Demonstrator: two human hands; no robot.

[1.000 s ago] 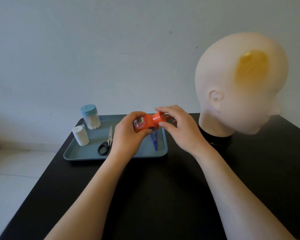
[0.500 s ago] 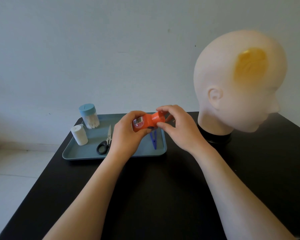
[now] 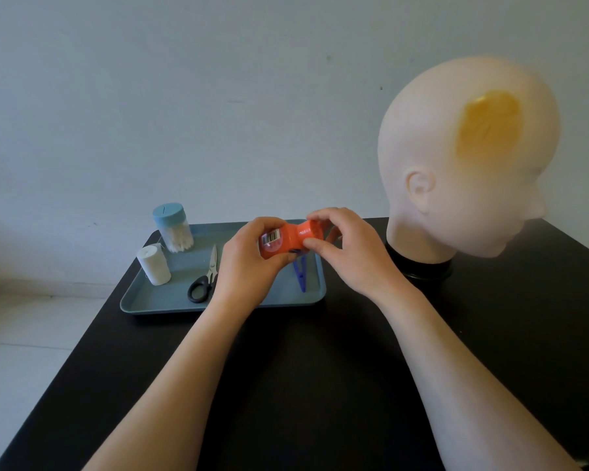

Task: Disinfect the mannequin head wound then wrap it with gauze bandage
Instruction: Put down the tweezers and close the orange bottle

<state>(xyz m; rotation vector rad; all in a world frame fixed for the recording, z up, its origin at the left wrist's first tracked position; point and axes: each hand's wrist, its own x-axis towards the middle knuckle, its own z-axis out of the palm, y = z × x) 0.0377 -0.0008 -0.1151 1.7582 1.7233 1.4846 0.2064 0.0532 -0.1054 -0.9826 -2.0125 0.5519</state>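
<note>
- Left hand (image 3: 249, 266) grips my orange bottle (image 3: 279, 244); right hand (image 3: 347, 253), at 3 o'clock, pinches its cap (image 3: 312, 232).
- Cap has barely turned since a second ago; disinfecting hasn't begun.

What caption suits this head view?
Both hands grip a small orange plastic bottle over the grey-blue tray, beside the mannequin head.

Surroundings I am seeing from my remote station
A black table (image 3: 320, 385) is filling the lower frame, a pale grey wall (image 3: 218, 96) is spanning the top, and a light floor (image 3: 31, 334) is showing at lower left.
</note>
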